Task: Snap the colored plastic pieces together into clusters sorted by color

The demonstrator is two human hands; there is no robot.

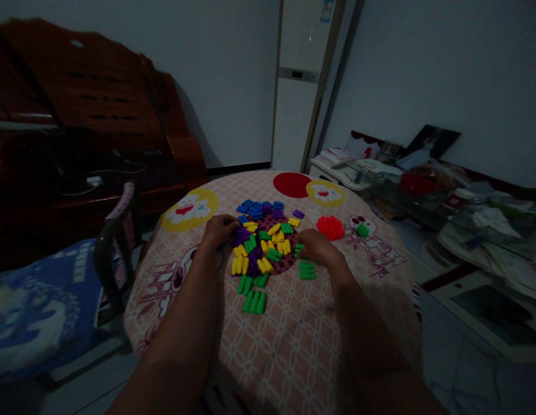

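Observation:
A pile of small ridged plastic building blocks lies on the round table. My left hand (220, 230) is at the pile's left edge with its fingers curled. Its fingertips are beside a blue block (242, 219) and the purple blocks (242, 235); what they hold, if anything, is hidden. On the right side my right hand (316, 246) is closed, fingers pointing down, at a green block (298, 250) that shows partly beside the fingertips. Yellow blocks (240, 264) and green ones mix in the middle. Another green block (306, 270) lies just below my right hand.
Red blocks (330, 227) form a cluster on the right of the patterned tablecloth (285, 346), near a lone green block (362, 230). A chair (116, 248) stands at the left. A cluttered glass side table (427, 196) is at the right, a wooden sofa (99, 98) behind.

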